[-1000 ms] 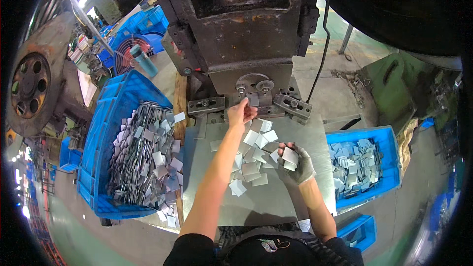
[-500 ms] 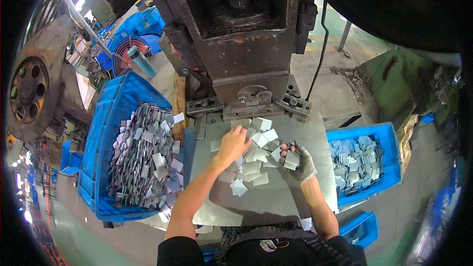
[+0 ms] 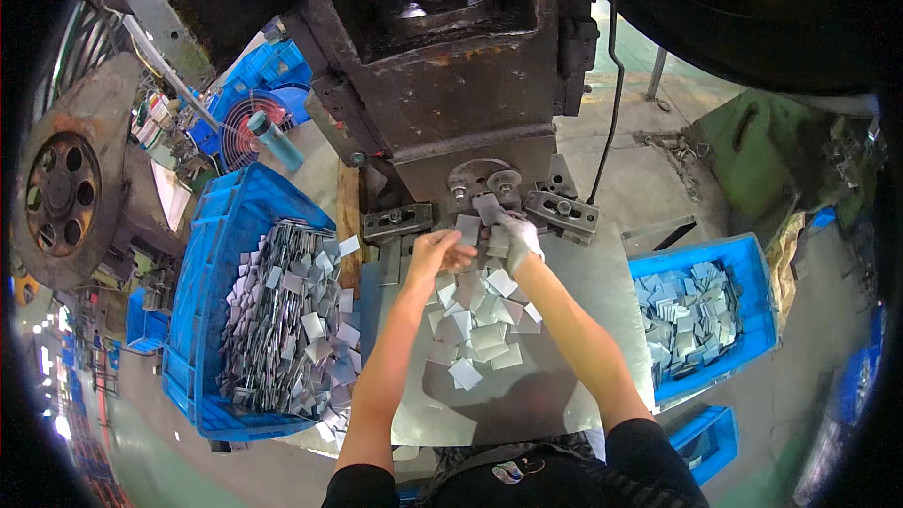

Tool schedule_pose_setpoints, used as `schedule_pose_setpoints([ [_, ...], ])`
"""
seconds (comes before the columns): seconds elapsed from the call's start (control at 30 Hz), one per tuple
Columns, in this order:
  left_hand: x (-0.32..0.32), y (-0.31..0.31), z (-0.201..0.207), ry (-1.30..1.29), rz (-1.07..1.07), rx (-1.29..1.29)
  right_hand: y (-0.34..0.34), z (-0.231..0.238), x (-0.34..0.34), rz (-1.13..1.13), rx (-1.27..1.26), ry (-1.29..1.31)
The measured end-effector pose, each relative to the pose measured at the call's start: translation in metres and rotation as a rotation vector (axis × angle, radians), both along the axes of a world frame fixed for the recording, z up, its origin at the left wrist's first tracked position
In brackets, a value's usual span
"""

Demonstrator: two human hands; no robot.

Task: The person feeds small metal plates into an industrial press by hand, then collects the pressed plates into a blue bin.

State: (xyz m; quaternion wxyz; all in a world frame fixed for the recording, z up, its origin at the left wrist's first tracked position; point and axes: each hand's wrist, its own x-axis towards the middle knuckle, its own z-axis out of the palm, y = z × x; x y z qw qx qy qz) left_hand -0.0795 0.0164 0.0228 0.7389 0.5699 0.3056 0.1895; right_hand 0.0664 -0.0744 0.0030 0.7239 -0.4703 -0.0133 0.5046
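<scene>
My bare left hand (image 3: 438, 252) is over the top of a loose pile of small square metal plates (image 3: 489, 336), fingers curled. A grey metal plate (image 3: 467, 228) stands at its fingertips, seemingly pinched there, though blur hides the contact. My right hand (image 3: 519, 241), in a pale glove, is closed on several metal plates (image 3: 499, 243). One darker plate (image 3: 488, 208) sticks out beyond its fingertips toward the die at the foot of the press (image 3: 475, 132). Both hands work close together in front of the press.
A large blue crate (image 3: 193, 320) heaped with metal plates is at the left. A smaller blue crate (image 3: 764, 296) with more plates stands at the right, another blue bin (image 3: 729, 433) below it. Bolted clamps (image 3: 562, 209) flank the die. The steel table (image 3: 546, 395) carries the pile.
My right hand has moved up and left from beside the pile to the die, carrying plates. My left hand has shifted slightly. The whole view has tilted a little.
</scene>
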Motion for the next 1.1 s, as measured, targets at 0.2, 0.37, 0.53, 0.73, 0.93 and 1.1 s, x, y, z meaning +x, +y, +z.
schedule_pose_setpoints([
  [0.2,0.047,0.004,-0.004,0.004,0.159,-0.11,-0.1,0.0,-0.001,0.031,0.174,0.309],
  [0.37,0.068,-0.001,-0.012,-0.078,0.282,-0.275,-0.146,0.004,-0.008,0.023,0.235,0.387],
  [0.53,0.067,0.0,-0.01,-0.084,0.33,-0.312,-0.15,0.007,-0.021,0.062,0.267,0.449],
  [0.73,0.012,-0.022,-0.004,0.123,0.094,0.3,-0.178,0.001,-0.024,-0.075,0.423,0.529],
  [0.93,-0.037,-0.063,-0.01,0.579,-0.095,1.407,-0.175,-0.014,-0.027,-0.086,0.383,0.521],
  [1.1,-0.037,-0.05,-0.014,0.661,-0.143,1.253,-0.141,-0.001,-0.024,-0.013,0.333,0.427],
])
